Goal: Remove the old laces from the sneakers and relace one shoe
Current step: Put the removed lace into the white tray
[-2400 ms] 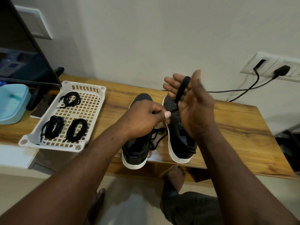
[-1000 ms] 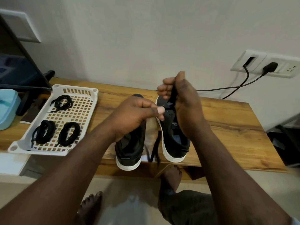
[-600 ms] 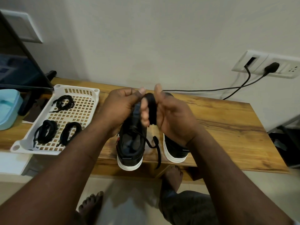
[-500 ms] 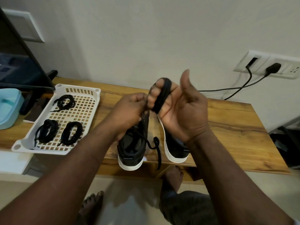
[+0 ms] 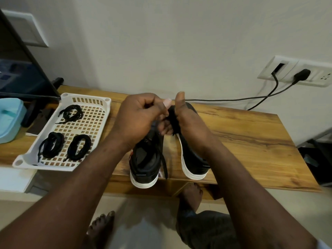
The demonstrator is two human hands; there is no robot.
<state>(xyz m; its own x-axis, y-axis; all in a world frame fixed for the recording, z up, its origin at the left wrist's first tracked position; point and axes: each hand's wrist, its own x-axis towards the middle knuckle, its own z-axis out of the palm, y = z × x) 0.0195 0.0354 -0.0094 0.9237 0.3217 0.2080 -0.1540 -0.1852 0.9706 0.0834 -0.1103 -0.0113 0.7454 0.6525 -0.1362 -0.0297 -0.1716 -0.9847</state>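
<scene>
Two black sneakers with white soles stand heel-first at the table's front edge, the left sneaker [image 5: 146,159] and the right sneaker [image 5: 195,164]. Above them both hands meet. A black lace [image 5: 172,116] is wound round the fingers of my right hand [image 5: 185,121], thumb up. My left hand [image 5: 142,115] pinches the same lace against them. A loose end of the lace [image 5: 163,164] hangs down between the shoes to the table edge.
A white perforated tray [image 5: 89,126] on the left holds three coiled black laces [image 5: 79,147]. A light blue box [image 5: 10,119] and a dark monitor stand at far left. Cables [image 5: 233,100] run along the wall to a socket at right. Bare wood lies right of the shoes.
My right hand turned from palm-up and dropped lower, fingers now curled with the lace wound on them. My left hand rose to meet it. The hanging lace end has grown shorter.
</scene>
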